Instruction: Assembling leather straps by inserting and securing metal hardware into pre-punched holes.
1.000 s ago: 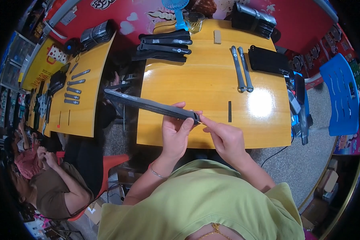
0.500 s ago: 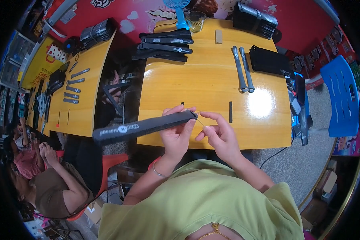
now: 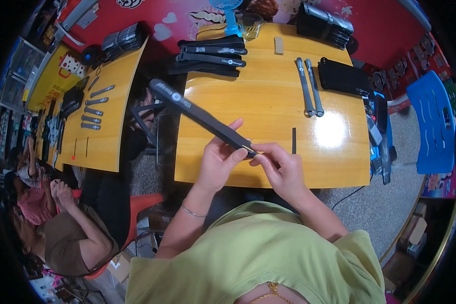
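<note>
Just above the table's near edge, my left hand [image 3: 215,161] grips the near end of a dark grey strap [image 3: 200,115] with white lettering. The strap's long free part slants up and to the left. A thin yellowish band, like a rubber band [image 3: 249,149], lies across the gripped end. My right hand [image 3: 285,169] is closed, with thumb and forefinger pinching at the band and the strap's end. Fingers partly hide the exact grip. A short black strip [image 3: 294,141] lies on the table beyond my right hand.
The wooden table [image 3: 218,169] holds a strap pile [image 3: 210,58], two grey straps [image 3: 309,86], a black stack [image 3: 343,77], a wrapped bundle [image 3: 325,28], a small tan block [image 3: 278,45] and a blue fan [image 3: 230,20]. Left, a person [image 3: 76,230] sits by another table [image 3: 106,147].
The strap's free end has swung upward. My right hand has come in against the strap's end, and the yellowish band, stretched out before, now lies across it.
</note>
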